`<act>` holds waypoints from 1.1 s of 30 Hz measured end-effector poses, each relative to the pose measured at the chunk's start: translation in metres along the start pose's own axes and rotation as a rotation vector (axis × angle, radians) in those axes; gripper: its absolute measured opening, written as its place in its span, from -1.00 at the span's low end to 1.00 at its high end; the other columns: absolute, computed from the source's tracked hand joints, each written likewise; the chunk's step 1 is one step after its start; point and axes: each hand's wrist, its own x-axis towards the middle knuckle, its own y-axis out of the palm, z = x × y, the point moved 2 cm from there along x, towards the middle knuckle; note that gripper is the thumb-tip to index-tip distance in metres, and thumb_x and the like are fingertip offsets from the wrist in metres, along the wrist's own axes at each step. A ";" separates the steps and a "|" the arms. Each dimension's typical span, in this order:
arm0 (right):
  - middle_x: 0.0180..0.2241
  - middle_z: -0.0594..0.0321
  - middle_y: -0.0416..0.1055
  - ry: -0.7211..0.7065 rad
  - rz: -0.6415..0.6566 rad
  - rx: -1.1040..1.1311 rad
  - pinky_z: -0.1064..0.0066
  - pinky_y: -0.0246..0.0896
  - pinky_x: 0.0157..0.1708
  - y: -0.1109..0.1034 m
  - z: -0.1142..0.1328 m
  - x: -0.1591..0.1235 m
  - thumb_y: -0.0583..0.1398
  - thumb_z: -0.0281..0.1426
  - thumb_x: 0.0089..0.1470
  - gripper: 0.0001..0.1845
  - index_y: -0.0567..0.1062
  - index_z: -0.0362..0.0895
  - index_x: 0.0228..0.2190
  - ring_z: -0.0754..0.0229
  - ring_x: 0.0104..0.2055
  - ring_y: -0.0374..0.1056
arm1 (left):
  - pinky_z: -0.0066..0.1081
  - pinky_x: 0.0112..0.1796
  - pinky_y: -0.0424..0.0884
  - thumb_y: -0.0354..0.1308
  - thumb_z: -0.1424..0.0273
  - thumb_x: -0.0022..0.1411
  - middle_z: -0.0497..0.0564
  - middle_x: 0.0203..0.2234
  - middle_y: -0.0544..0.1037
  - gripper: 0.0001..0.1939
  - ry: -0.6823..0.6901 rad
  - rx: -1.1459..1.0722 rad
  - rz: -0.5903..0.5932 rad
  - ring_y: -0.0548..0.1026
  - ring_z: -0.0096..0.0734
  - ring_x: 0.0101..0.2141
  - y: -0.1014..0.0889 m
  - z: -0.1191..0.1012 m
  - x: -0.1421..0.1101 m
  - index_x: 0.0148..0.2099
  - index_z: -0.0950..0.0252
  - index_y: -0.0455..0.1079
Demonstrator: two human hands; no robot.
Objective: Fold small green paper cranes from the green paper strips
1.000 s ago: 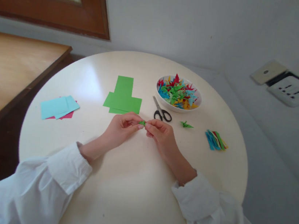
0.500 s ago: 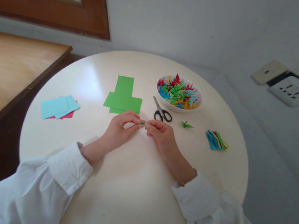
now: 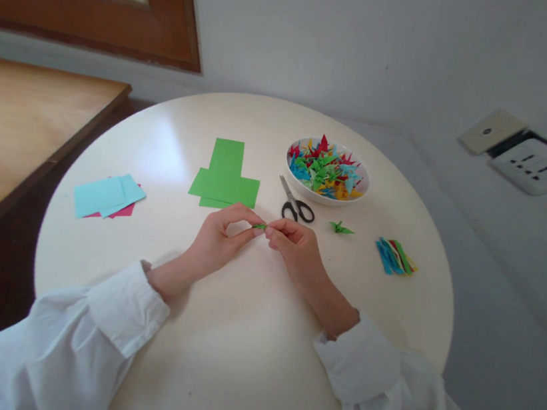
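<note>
Between my fingertips is a small folded piece of green paper [image 3: 259, 227], mostly hidden by the fingers. My left hand [image 3: 223, 237] pinches it from the left with thumb and forefinger. From the other side, my right hand [image 3: 298, 252] grips its right end, its fingertips touching those of the left. Just beyond the hands lie scissors [image 3: 296, 205] with black handles, their blades pointing away. A finished-looking green paper crane [image 3: 340, 228] rests to the right of the scissors. Green paper sheets [image 3: 225, 175] overlap in a cross shape behind my left hand.
A white bowl [image 3: 324, 200] full of colourful paper cranes stands at the back right. Coloured paper strips [image 3: 396, 257] lie in a pile at the right. Light blue and red paper sheets [image 3: 108, 197] are at the left of the round white table [image 3: 233, 361].
The fingers have shifted very slightly around the green paper, a little more of which shows. Everything else on the table stays in place.
</note>
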 end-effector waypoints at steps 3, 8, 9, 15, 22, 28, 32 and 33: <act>-0.68 0.41 0.26 0.008 -0.007 0.010 0.48 -0.02 -0.56 0.001 0.001 -0.001 0.23 -0.33 -0.32 -0.87 0.43 -0.15 -0.67 0.39 -0.59 0.07 | -0.37 -0.24 0.32 0.18 0.44 0.06 0.03 -0.40 0.53 -0.93 -0.018 -0.028 0.020 0.43 -0.38 -0.34 0.000 0.003 -0.001 -0.34 0.28 0.46; -0.67 0.40 0.26 0.007 -0.003 0.009 0.48 -0.05 -0.57 0.000 0.000 -0.001 0.22 -0.34 -0.31 -0.88 0.43 -0.15 -0.67 0.39 -0.59 0.06 | -0.39 -0.22 0.31 0.19 0.42 0.05 0.01 -0.42 0.51 -0.93 -0.082 -0.111 0.047 0.43 -0.39 -0.34 0.001 0.003 0.000 -0.35 0.29 0.45; -0.68 0.40 0.26 0.001 0.001 0.009 0.48 -0.05 -0.57 0.000 0.000 -0.001 0.21 -0.35 -0.31 -0.88 0.42 -0.15 -0.67 0.39 -0.59 0.06 | -0.39 -0.23 0.31 0.20 0.42 0.04 0.00 -0.43 0.51 -0.93 -0.091 -0.137 0.050 0.42 -0.39 -0.34 0.001 0.002 0.000 -0.36 0.29 0.44; -0.68 0.41 0.25 -0.049 0.014 -0.004 0.49 0.00 -0.57 0.000 0.001 -0.001 0.20 -0.37 -0.31 -0.90 0.41 -0.15 -0.67 0.38 -0.59 0.09 | -0.43 -0.29 0.30 0.23 0.44 -0.01 -0.03 -0.50 0.47 -0.93 -0.170 -0.252 0.042 0.39 -0.45 -0.40 0.003 -0.002 0.002 -0.43 0.32 0.42; -0.68 0.39 0.27 -0.126 -0.031 -0.067 0.48 0.02 -0.59 0.001 0.006 -0.004 0.19 -0.35 -0.28 -0.89 0.39 -0.14 -0.68 0.36 -0.59 0.12 | -0.46 -0.32 0.27 0.26 0.43 -0.06 -0.06 -0.51 0.47 -0.92 -0.241 -0.315 0.019 0.37 -0.50 -0.44 0.004 -0.003 0.002 -0.45 0.31 0.43; -0.67 0.38 0.27 -0.144 -0.019 -0.076 0.48 0.05 -0.58 -0.001 0.006 -0.004 0.18 -0.36 -0.25 -0.90 0.39 -0.14 -0.66 0.35 -0.58 0.13 | -0.49 -0.41 0.26 0.31 0.40 -0.15 -0.06 -0.51 0.48 -0.85 -0.321 -0.366 -0.016 0.35 -0.53 -0.49 0.004 -0.004 0.002 -0.46 0.32 0.44; -0.66 0.38 0.25 -0.215 -0.040 -0.099 0.48 0.08 -0.57 -0.003 0.005 -0.004 0.16 -0.37 -0.20 -0.90 0.37 -0.13 -0.63 0.35 -0.58 0.14 | -0.52 -0.48 0.22 0.32 0.35 -0.15 -0.08 -0.57 0.47 -0.81 -0.342 -0.388 -0.034 0.33 -0.55 -0.53 0.004 0.001 0.001 -0.43 0.31 0.43; -0.64 0.38 0.26 -0.252 -0.044 -0.118 0.47 0.09 -0.56 -0.003 0.005 -0.005 0.16 -0.37 -0.18 -0.90 0.37 -0.13 -0.62 0.35 -0.57 0.15 | -0.52 -0.49 0.21 0.31 0.35 -0.14 -0.09 -0.59 0.46 -0.81 -0.345 -0.393 -0.034 0.32 -0.56 -0.55 0.004 0.002 0.001 -0.43 0.31 0.43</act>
